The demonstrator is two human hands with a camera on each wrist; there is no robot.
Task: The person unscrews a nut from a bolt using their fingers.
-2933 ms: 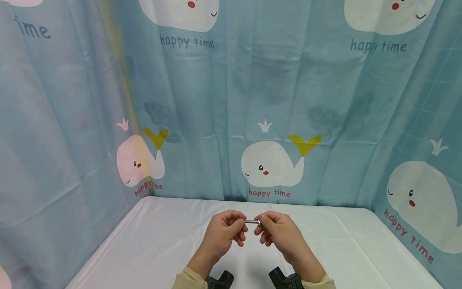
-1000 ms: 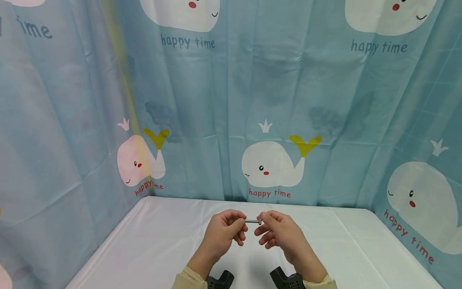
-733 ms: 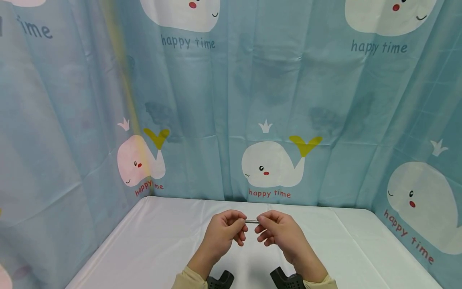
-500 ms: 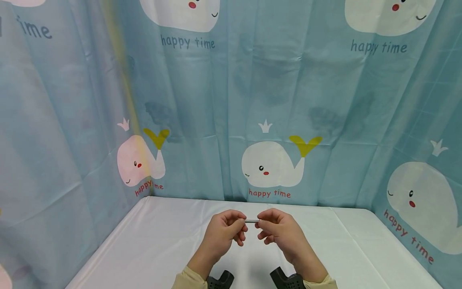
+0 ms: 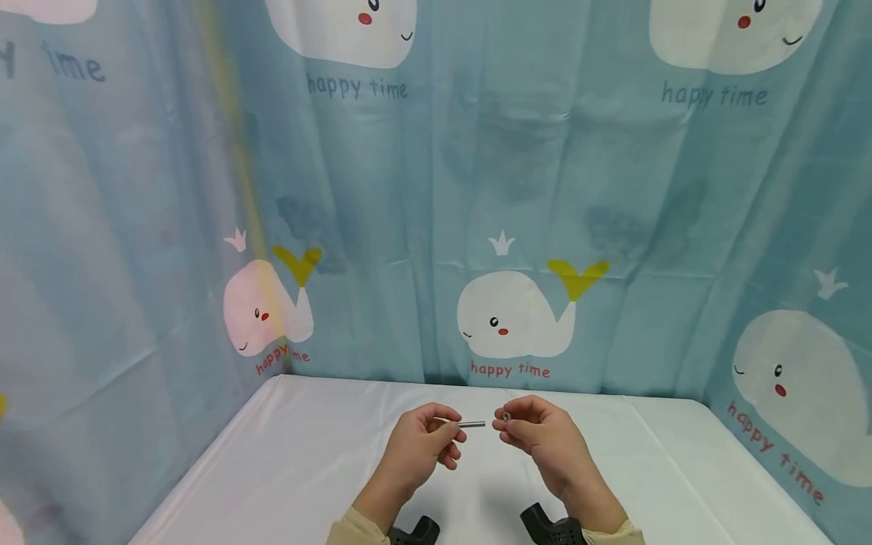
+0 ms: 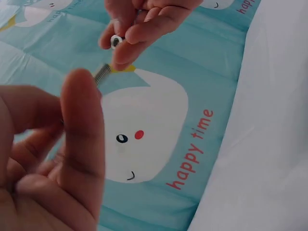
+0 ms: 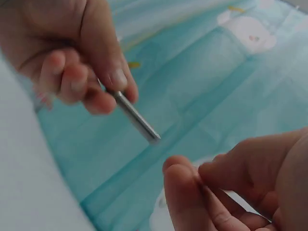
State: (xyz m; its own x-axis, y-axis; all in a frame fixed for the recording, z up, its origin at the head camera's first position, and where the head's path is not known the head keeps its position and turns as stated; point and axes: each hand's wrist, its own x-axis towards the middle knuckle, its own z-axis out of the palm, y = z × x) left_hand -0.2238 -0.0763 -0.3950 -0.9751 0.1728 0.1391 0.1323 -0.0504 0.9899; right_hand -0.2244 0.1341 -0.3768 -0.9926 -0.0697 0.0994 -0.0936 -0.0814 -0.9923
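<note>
Above the white table, my left hand point(image 5: 417, 445) pinches a slim silver bolt point(image 5: 473, 425) between thumb and index finger. Its threaded shank points right toward the other hand; the end inside the fingers is hidden. My right hand point(image 5: 550, 443) pinches a small metal nut point(image 5: 506, 415) by its edge, a short gap away from the bolt's tip. In the left wrist view the nut point(image 6: 116, 42) shows its hole, just beyond the threaded bolt point(image 6: 102, 73). The right wrist view shows the bolt point(image 7: 138, 115) sticking out of the left fingertips, while the right fingers hide the nut.
A white cloth covers the table point(image 5: 306, 454). Blue curtains point(image 5: 436, 189) with printed whales stand behind it and on both sides. Black wrist devices point(image 5: 553, 526) sit at both cuffs of the beige sleeves.
The nut, earlier at the bolt's right end, is now off it. My right hand has drawn right with the nut; my left still holds the bolt, and the head view has tilted slightly.
</note>
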